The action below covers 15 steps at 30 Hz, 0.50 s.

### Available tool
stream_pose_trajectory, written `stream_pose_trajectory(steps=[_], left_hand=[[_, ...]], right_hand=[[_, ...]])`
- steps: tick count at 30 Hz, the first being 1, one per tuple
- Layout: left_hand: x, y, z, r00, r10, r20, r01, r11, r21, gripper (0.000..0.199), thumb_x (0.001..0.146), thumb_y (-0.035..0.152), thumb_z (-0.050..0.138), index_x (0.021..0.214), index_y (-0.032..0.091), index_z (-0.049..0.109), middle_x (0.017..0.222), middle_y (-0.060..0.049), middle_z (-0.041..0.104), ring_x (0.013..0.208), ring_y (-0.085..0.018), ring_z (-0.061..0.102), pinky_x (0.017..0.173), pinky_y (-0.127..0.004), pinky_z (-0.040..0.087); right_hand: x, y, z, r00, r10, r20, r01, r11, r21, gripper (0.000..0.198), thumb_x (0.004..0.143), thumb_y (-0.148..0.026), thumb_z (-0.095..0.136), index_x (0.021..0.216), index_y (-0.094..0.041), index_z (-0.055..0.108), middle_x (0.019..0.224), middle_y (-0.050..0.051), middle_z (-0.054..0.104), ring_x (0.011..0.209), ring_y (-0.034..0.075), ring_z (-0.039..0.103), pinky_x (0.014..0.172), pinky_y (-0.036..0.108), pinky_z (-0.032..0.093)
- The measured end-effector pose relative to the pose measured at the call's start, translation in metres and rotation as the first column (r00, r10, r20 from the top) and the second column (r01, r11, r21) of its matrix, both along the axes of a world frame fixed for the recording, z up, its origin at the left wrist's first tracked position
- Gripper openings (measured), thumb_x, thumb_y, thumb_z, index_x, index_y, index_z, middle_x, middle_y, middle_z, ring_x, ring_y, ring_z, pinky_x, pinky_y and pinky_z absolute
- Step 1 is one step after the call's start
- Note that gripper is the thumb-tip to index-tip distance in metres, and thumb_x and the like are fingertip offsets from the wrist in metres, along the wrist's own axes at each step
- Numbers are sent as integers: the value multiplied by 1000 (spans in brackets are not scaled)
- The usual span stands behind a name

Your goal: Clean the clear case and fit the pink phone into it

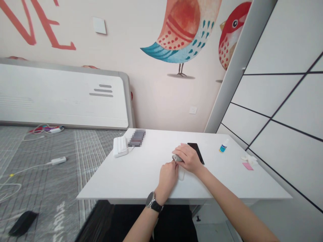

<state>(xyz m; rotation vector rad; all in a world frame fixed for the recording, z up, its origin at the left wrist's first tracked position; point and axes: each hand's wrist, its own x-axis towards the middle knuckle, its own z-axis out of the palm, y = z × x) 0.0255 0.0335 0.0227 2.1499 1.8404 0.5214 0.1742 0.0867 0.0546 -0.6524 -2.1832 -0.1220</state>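
Note:
Over the middle of the white table (141, 181), my right hand (189, 158) is wrapped round a small pale grey, rounded object (177, 158) whose kind I cannot make out. My left hand (168, 174), with a watch (151, 200) on its wrist, is closed with its fingertips against the near end of that object. What those fingertips pinch is hidden. A thin white loop (182, 175), like a cord or strap, hangs below the right hand. Just behind the right hand lies a flat black device (198, 153), partly covered by it.
A white block-shaped item (120, 147) and a blurred-out dark item (137, 138) lie at the table's left. To the right are a small bottle (223, 147), a crumpled white tissue (249, 159) and a pink slip (247, 166). A charger (58, 160) with cable lies on the bed at left.

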Motion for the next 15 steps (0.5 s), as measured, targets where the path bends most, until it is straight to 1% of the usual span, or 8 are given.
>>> stream_pose_trajectory(steps=[2, 3, 4, 7, 9, 11, 13, 15], left_hand=[[0, 0, 1, 1000, -4, -2, 4, 1000, 1, 30, 102, 40, 64, 120, 16, 66, 109, -6, 71, 93, -19, 71, 84, -40, 62], [0, -1, 1, 1000, -6, -3, 6, 1000, 2, 30, 102, 40, 64, 121, 16, 66, 109, -6, 71, 93, -19, 71, 84, -40, 62], [0, -1, 1, 1000, -7, -3, 7, 1000, 2, 30, 102, 40, 64, 121, 16, 66, 109, -6, 71, 93, -19, 71, 84, -40, 62], [0, -1, 2, 1000, -10, -9, 10, 1000, -8, 29, 102, 39, 65, 119, 16, 66, 109, -6, 72, 93, -19, 71, 84, -40, 62], [1, 0, 2, 1000, -10, -15, 10, 1000, -17, 29, 102, 39, 65, 118, 16, 67, 110, -6, 72, 94, -19, 71, 85, -40, 62], [1, -1, 3, 1000, -9, -19, 9, 1000, -22, 29, 102, 39, 65, 119, 16, 67, 110, -6, 71, 95, -20, 71, 85, -41, 61], [0, -1, 3, 1000, -9, -21, 8, 1000, -21, 30, 102, 39, 65, 121, 16, 66, 111, -6, 71, 95, -20, 71, 85, -41, 62], [0, -1, 4, 1000, -7, -22, 7, 1000, -20, 31, 102, 39, 64, 122, 16, 65, 112, -6, 71, 95, -20, 71, 85, -41, 62]], right_hand=[[2, 2, -1, 997, -61, -53, 61, 998, -5, 29, 97, -46, 60, 113, -23, 63, 104, 11, 72, 98, 29, 68, 93, 48, 56], [1, 2, -1, 993, -89, -76, 89, 996, -6, 30, 96, -47, 60, 113, -21, 62, 103, 12, 71, 98, 30, 67, 89, 48, 56], [0, 2, -2, 991, -103, -87, 103, 995, -3, 29, 97, -45, 59, 112, -21, 61, 102, 13, 70, 99, 31, 66, 88, 48, 56], [-5, -1, -4, 997, -53, -50, 54, 998, 31, 17, 98, -35, 53, 105, -23, 62, 103, 11, 70, 104, 29, 65, 100, 50, 51], [-7, 0, -6, 1000, 3, -10, -2, 999, 51, 14, 98, -32, 51, 101, -26, 64, 101, 8, 71, 100, 26, 65, 103, 48, 50], [-8, 3, -6, 1000, 3, -13, -2, 998, 55, 14, 96, -33, 53, 99, -25, 64, 96, 7, 70, 93, 25, 64, 94, 45, 53], [-8, 6, -7, 996, -58, -60, 61, 997, 46, 16, 95, -36, 58, 100, -22, 63, 93, 7, 66, 88, 25, 61, 82, 42, 53], [-10, 7, -10, 986, -123, -111, 128, 991, 37, 20, 96, -38, 61, 102, -19, 62, 94, 6, 63, 87, 23, 60, 79, 41, 52]])
